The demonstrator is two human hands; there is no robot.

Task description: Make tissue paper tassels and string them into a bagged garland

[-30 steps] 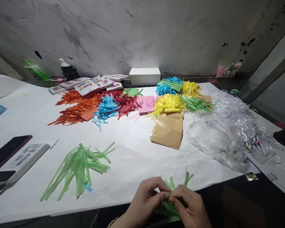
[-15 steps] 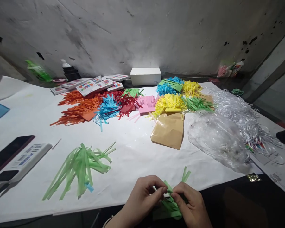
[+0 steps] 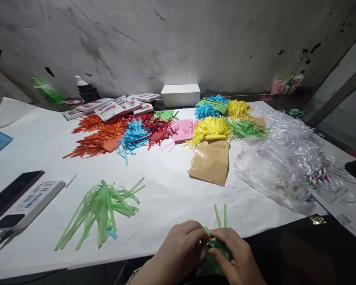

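Observation:
At the table's front edge, my left hand (image 3: 185, 243) and my right hand (image 3: 234, 251) meet around green fringed tissue paper (image 3: 211, 264). Fingers of both hands are pinched on its strips, close together near the top. Two thin green strips stick up beyond my right hand. Part of the paper is hidden behind my fingers. To the left on the white sheet lies another bunch of green tissue strips (image 3: 102, 209), with a small blue piece (image 3: 112, 234) at its lower end.
Fringed paper bundles in orange (image 3: 97, 136), pink (image 3: 182, 130) and yellow (image 3: 212, 128) line the back. A brown paper packet (image 3: 210, 162), a clear plastic bag (image 3: 268, 172) and white cords (image 3: 296, 138) lie right. A phone (image 3: 13, 192) and power bank (image 3: 29, 204) are left.
My left fingers have curled in more, and my right thumb and forefinger have shifted on the green paper. The two protruding strips now stand more upright and apart.

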